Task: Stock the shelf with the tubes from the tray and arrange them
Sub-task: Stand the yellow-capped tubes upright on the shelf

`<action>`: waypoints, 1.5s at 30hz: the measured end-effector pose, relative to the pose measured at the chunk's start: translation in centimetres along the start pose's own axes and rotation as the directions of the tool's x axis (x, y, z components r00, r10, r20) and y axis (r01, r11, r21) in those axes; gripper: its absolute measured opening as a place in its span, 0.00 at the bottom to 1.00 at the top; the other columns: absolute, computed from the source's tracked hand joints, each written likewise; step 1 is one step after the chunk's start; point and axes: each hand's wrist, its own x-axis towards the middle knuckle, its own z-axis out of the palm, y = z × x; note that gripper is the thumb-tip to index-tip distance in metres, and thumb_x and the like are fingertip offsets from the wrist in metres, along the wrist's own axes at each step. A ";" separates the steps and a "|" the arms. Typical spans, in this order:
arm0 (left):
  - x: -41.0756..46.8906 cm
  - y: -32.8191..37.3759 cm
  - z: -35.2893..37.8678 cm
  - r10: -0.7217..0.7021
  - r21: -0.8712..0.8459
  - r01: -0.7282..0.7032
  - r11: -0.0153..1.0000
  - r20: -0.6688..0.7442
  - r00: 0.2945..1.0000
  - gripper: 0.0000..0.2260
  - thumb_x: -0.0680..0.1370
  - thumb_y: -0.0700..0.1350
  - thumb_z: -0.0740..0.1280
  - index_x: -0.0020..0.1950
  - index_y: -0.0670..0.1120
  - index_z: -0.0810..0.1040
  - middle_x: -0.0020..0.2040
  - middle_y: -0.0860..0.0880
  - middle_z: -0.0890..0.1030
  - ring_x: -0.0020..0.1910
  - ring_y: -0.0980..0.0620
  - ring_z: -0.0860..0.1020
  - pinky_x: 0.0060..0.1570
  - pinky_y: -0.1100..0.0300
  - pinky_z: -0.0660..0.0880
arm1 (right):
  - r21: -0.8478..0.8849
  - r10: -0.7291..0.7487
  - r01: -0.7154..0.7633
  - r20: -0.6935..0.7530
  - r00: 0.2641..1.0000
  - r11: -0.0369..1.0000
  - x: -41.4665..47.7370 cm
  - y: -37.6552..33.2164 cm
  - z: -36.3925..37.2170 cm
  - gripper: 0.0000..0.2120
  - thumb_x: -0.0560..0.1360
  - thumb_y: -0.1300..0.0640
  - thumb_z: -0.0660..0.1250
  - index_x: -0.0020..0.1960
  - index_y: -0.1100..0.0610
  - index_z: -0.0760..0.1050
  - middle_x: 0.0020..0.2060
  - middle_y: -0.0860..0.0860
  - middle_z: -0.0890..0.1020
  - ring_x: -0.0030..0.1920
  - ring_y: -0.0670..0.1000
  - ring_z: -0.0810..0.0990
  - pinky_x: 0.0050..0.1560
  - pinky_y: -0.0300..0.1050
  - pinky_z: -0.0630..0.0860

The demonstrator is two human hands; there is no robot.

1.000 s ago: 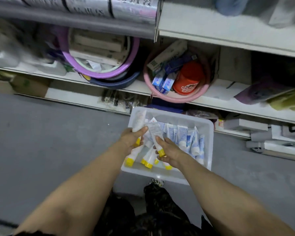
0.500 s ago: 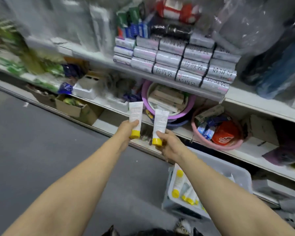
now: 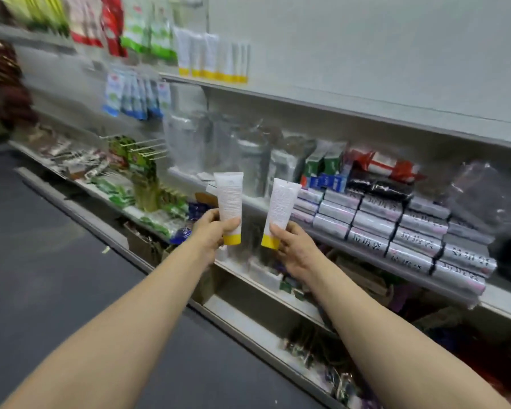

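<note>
My left hand (image 3: 210, 236) grips the left tube (image 3: 230, 199) at its lower end: the fingers (image 3: 232, 225) are curled round the body just above the yellow cap, with the thumb across the front face. My right hand (image 3: 294, 250) grips the right tube (image 3: 281, 206) in the same manner, with the thumb pressed on the body just above its yellow cap. Both tubes are held in the air in front of the shelving, near each other but apart. Long axis of the left tube: close to vertical, cap down, flat crimped end up. Long axis of the right tube: tilted, cap down and toward the left, crimped end leaning up to the right. The printed faces of both tubes point toward me. On the upper shelf (image 3: 337, 109), above the hands and slightly to the left, a row of tubes (image 3: 213, 59) of the same white-and-yellow kind stands upright, caps down, side by side. Stacked silver rolls (image 3: 396, 228) lie on the middle shelf (image 3: 346, 245), just right of the right tube. The grey floor (image 3: 56, 261) shows at lower left.
</note>
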 end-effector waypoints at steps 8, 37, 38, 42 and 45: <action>11.8 13.1 -2.6 0.181 -0.086 -0.185 0.979 -0.059 0.982 0.15 0.72 0.34 0.73 0.57 0.44 0.78 0.50 0.44 0.84 0.43 0.48 0.83 0.36 0.58 0.79 | 0.054 -0.173 0.170 0.060 0.983 0.984 11.8 -7.8 10.8 0.19 0.75 0.63 0.71 0.64 0.56 0.73 0.57 0.55 0.82 0.49 0.53 0.82 0.49 0.48 0.79; 54.3 37.8 -6.7 0.522 0.392 -0.517 0.761 0.103 0.847 0.15 0.67 0.50 0.79 0.48 0.52 0.76 0.49 0.51 0.83 0.50 0.49 0.81 0.55 0.53 0.76 | -0.613 -0.645 0.330 -0.408 0.647 0.718 49.2 -26.1 30.8 0.19 0.66 0.49 0.80 0.48 0.54 0.75 0.46 0.50 0.82 0.44 0.49 0.81 0.45 0.46 0.77; 55.2 37.8 -6.9 0.527 0.417 -0.527 0.740 0.126 0.840 0.16 0.67 0.51 0.79 0.48 0.51 0.76 0.49 0.51 0.83 0.50 0.49 0.81 0.55 0.53 0.76 | -0.648 -0.646 0.279 -0.437 0.626 0.709 50.0 -25.9 31.2 0.19 0.66 0.48 0.79 0.49 0.55 0.76 0.47 0.49 0.82 0.44 0.49 0.80 0.44 0.44 0.75; 58.2 37.6 -7.7 0.536 0.467 -0.568 0.678 0.215 0.816 0.17 0.67 0.52 0.78 0.51 0.50 0.77 0.49 0.52 0.83 0.49 0.50 0.80 0.53 0.54 0.76 | -0.742 -0.662 0.134 -0.484 0.572 0.657 51.9 -25.8 32.2 0.20 0.68 0.46 0.77 0.53 0.55 0.76 0.47 0.48 0.80 0.48 0.51 0.79 0.47 0.45 0.72; 59.3 37.3 -8.2 0.557 0.461 -0.605 0.650 0.254 0.791 0.17 0.67 0.53 0.77 0.51 0.51 0.77 0.49 0.54 0.83 0.48 0.51 0.80 0.49 0.57 0.74 | -0.771 -0.677 0.085 -0.493 0.547 0.631 52.9 -25.8 32.9 0.19 0.68 0.46 0.77 0.51 0.54 0.75 0.45 0.47 0.79 0.47 0.50 0.77 0.45 0.44 0.70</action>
